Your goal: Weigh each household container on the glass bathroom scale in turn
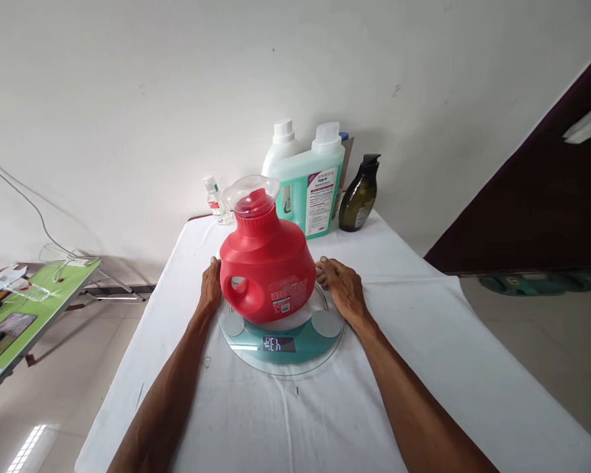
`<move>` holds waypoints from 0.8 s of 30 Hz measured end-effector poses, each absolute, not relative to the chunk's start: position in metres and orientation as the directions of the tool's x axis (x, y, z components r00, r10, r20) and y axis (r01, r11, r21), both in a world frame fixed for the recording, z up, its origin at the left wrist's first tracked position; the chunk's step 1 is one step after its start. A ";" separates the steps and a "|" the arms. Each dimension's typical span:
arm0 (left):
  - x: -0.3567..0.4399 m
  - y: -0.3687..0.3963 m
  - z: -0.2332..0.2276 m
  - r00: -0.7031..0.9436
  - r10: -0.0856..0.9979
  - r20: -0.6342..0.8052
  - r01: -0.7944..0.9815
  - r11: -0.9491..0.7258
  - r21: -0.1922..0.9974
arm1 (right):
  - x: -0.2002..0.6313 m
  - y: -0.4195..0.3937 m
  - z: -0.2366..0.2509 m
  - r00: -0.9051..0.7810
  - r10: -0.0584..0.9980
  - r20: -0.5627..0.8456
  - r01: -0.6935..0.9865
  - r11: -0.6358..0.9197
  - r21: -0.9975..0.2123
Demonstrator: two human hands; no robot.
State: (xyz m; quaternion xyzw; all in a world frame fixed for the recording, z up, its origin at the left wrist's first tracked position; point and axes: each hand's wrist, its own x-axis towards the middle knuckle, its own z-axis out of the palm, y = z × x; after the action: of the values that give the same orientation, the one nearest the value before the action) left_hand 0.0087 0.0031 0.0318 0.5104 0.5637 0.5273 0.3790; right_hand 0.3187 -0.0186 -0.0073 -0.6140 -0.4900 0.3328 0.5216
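A squat red detergent jug (268,263) with a clear cap stands upright on a round glass scale (280,345) whose display is lit. My left hand (210,284) rests at the scale's left rim, close to the jug's handle side. My right hand (341,284) lies on the scale's right rim, fingers curled toward the jug. Neither hand holds the jug. Both the scale and the jug sit on a table covered with a white cloth (423,368).
At the table's far end by the wall stand a white bottle (278,157), a green detergent jug (315,184), a dark pump bottle (359,197) and a small clear bottle (217,200). A green table (24,315) stands to the left.
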 end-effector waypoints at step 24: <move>0.014 -0.001 0.036 -0.197 0.976 0.092 0.125 -0.069 0.990 | 0.319 -0.015 -0.013 0.320 0.943 0.097 0.262 0.010 -0.965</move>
State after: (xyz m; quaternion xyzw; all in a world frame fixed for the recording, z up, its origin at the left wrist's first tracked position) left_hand 0.0136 -0.0008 0.0356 0.4950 0.5559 0.5378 0.3958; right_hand 0.3193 -0.0153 -0.0126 -0.6231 -0.4834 0.3265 0.5211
